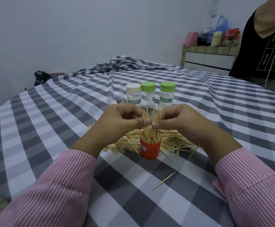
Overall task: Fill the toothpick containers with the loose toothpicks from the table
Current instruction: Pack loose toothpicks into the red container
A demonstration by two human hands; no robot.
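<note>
**Both hands bunch toothpicks over a red container**

A red container (pixel 150 149) stands upright on the checked cloth (pixel 54 112) of your desk, open at the top and crowded with toothpicks that splay upward out of its mouth; directly above it you hold a bundle of toothpicks (pixel 149 118), its lower ends reaching down into the container; your left hand (pixel 122 119) has its grip closed on the bundle, thumb and curled fingers pinching it from the left; your right hand (pixel 181 121) grasps the same bundle from the right, thumb tip almost meeting the left thumb; both sleeves are pink-and-white striped. Around and behind the container lies a spread heap of loose toothpicks (pixel 172 141); a single toothpick (pixel 164 181) lies apart, nearer you, on the right. Beyond your hands three clear bottles stand in a row, lids on: a cream-lidded bottle (pixel 133 95) on the left, a green-lidded bottle (pixel 147 94) in the middle, a second green-lidded bottle (pixel 167 94) on the right; a small clear cup (pixel 115 100) sits just left of them. A person in a black shirt (pixel 264 46) stands at the far right edge.
</note>
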